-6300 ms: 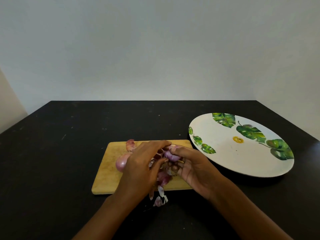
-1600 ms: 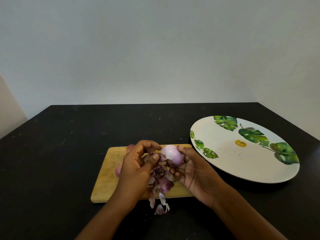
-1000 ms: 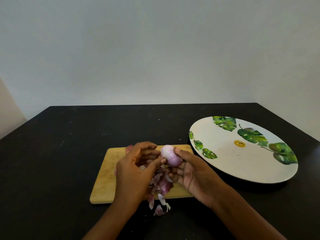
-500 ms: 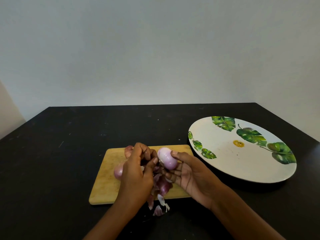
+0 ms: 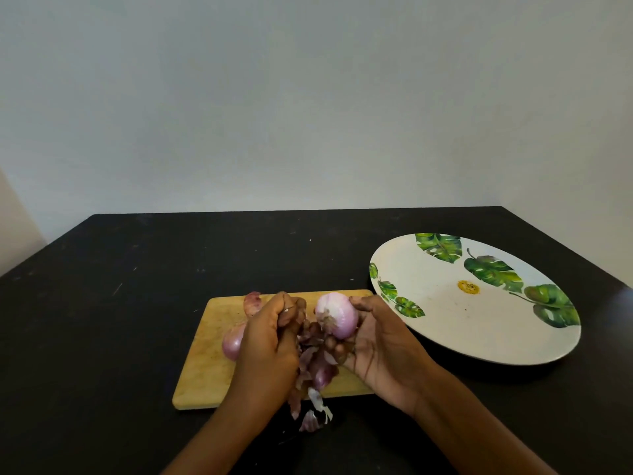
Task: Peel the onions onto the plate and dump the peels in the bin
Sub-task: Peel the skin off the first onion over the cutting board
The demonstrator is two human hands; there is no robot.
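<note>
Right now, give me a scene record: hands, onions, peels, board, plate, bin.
right hand: holds peeled onion above cutting board
left hand: fingers curled on peels
peels: heaped between the hands, some spilled onto table
unpeeled onion: on cutting board, left of left hand
plate: right of cutting board, no onion on it
bin: not in view

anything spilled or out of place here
Yes: a few peels lie past the board's near edge on the table, off the main pile. Nothing else stands out: the plate sits flat and whole.
</note>
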